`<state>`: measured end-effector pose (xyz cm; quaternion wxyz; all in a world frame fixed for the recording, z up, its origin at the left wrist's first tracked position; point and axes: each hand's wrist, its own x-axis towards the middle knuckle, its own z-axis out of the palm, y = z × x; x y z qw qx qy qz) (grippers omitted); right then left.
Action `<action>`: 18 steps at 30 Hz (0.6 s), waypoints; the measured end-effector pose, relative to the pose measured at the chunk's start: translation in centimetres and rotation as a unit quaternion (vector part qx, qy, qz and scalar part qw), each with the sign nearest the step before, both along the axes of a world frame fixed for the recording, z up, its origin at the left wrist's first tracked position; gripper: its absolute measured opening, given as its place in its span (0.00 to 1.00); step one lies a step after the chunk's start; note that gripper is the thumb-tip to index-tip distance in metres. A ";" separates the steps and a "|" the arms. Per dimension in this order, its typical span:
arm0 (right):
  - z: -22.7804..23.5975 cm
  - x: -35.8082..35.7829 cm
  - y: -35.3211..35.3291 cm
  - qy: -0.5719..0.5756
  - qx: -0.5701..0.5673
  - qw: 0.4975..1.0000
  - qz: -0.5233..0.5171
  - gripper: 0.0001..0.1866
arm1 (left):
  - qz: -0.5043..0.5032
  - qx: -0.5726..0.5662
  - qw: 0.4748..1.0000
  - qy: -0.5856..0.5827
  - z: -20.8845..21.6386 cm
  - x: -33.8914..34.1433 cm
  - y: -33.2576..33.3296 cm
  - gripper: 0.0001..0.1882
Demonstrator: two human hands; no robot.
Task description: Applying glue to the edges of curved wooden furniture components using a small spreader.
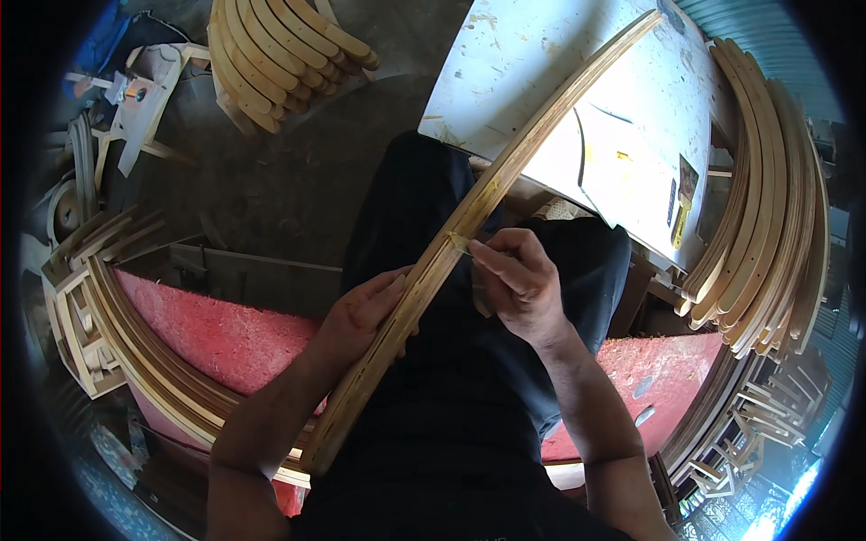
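Observation:
A long, curved laminated wood slat (469,215) slants across my lap, its far end reaching over a white board. My left hand (368,311) is wrapped around the slat's lower half. Thumb and fingers of my right hand (523,279) pinch a small, thin, yellowish piece (461,243) against the slat's edge; its exact kind is too small to make out. Yellowish smears show on the wood around that spot.
The paint-spotted white board (505,54) lies ahead, with a dark cord on it. Curved slats are stacked at the right (758,198), a bundle (280,54) stands upper left, and more slats (171,361) lie beside a red padded surface (225,329).

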<state>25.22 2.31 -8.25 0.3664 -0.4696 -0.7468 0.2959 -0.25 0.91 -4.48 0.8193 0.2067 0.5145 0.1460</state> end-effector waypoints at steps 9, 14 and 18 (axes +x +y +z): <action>1.7 0.3 0.6 0.043 -0.114 0.991 0.062 0.18 | 0.007 -0.008 1.000 -0.001 0.1 -0.2 0.1 0.28; 2.1 2.1 1.7 0.173 -0.367 0.913 -0.029 0.09 | 0.017 -0.003 1.000 -0.016 0.0 -0.1 0.0 0.28; 3.8 1.5 3.9 0.032 -0.461 0.885 -0.054 0.09 | 0.023 0.001 0.999 -0.028 0.0 0.0 -0.2 0.28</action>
